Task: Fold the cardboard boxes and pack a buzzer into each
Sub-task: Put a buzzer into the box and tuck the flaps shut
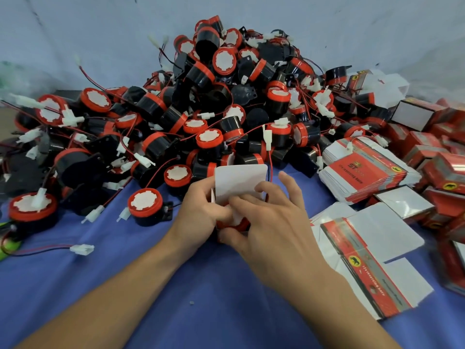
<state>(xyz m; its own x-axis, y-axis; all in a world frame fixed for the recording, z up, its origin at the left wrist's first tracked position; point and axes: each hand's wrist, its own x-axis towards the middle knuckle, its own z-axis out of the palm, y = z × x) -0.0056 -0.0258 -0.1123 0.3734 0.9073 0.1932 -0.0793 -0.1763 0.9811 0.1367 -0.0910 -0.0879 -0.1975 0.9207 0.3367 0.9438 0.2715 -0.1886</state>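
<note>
Left hand [201, 207] grips the box [241, 180] by its left wall. Right hand [271, 222] clamps the other side, forefinger pressing a flap in. Box is over the blue cloth [176, 285], lid up. Thin card, probably light and easily creased: hold the walls, not the flaps. Fingers hide the inside, can't tell if it's loaded. Buzzer pile [221, 102] is just behind, flat blanks [364, 170] to the right.
</note>
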